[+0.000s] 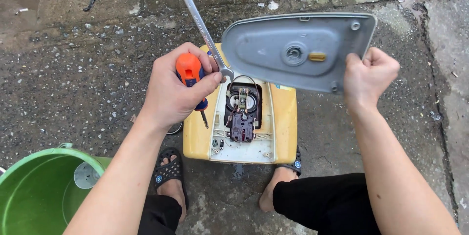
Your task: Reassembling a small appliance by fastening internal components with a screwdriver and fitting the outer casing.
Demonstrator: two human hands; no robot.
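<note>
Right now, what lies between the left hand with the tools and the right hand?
In the head view, the grey cover spans from left hand to right hand; below it sits the open yellow appliance.

Person wearing black trousers, fabric plain, unpatterned, covering both legs to lower shins. Feet wearing black slip-on sandals: left sandal showing perforated upper with rows of small holes and small round blue-and-white emblems near edges; right sandal showing only as dark edge with one such emblem beside foot. Toes and heels showing bare. Both forearms bare to frame edge, wearing no sleeves. Left hand and right hand going ungloved.
</note>
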